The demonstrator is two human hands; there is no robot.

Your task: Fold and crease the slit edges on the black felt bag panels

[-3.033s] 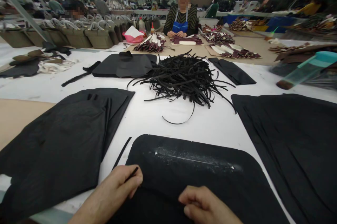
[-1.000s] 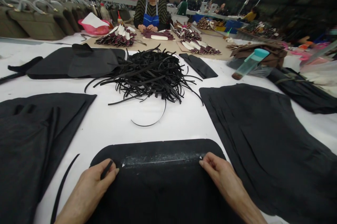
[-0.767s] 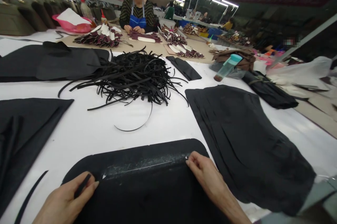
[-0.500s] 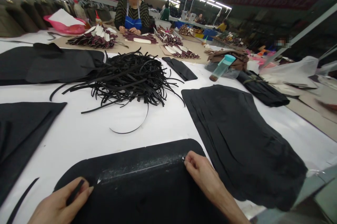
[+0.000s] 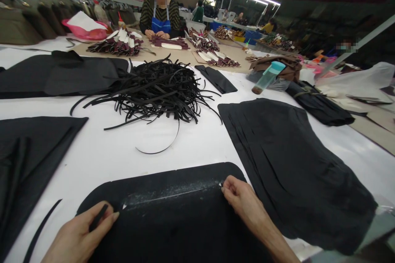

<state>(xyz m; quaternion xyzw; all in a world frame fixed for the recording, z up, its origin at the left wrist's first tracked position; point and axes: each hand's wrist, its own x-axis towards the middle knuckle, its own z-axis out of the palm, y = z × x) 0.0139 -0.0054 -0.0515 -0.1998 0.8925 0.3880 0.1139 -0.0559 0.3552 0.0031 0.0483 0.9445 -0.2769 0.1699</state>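
Observation:
A black panel (image 5: 173,230) with rounded corners lies before me on the white table. Across its upper part runs a pale thin line (image 5: 173,197), with whitish smears around it and a small white triangle near each end. My left hand (image 5: 83,230) is at the panel's left edge, thumb and fingers closed on a short black strip (image 5: 99,216). At the line's right end my right hand (image 5: 239,193) rests on the panel with its fingertips pinched together; whatever is between them is hidden.
A tangled heap of black strips (image 5: 163,90) lies beyond the panel. Stacked black pieces (image 5: 284,160) are on the right, more black sheets (image 5: 33,143) on the left. A bottle with a turquoise lid (image 5: 268,77) stands tilted further back. Across the table a person (image 5: 159,12) handles maroon pieces.
The view has shifted slightly, so everything on the table sits a little further right. Both hands keep their closed hold at the two ends of the line.

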